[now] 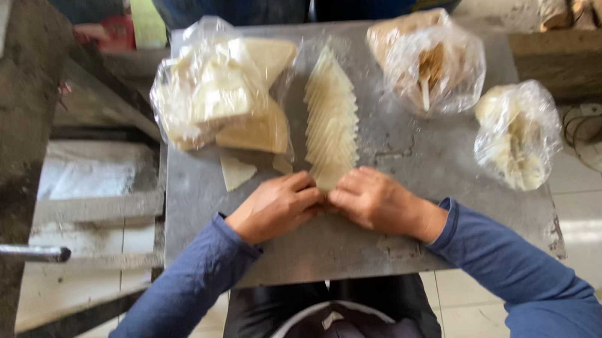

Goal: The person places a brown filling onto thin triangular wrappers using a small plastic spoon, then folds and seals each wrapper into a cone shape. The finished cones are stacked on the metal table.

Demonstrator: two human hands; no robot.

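Hands: your left hand and right hand meet | fingers pinch the pale slice row, keeping it neat | bags near on tabletop

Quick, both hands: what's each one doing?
Left hand: closed, fingers on the near end of the row of pale slices.
Right hand: closed on the same end.

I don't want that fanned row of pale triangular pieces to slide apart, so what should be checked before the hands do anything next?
1. Both hands at the row's near end: left hand and right hand touch it: ok.
2. Row of pale triangular pieces overlapped in one line: ok.
3. Loose piece apart from the row: ok.
4. Open bag of pieces beside the row, possibly touching: cannot tell.
5. Metal tabletop bare right of the row: ok.
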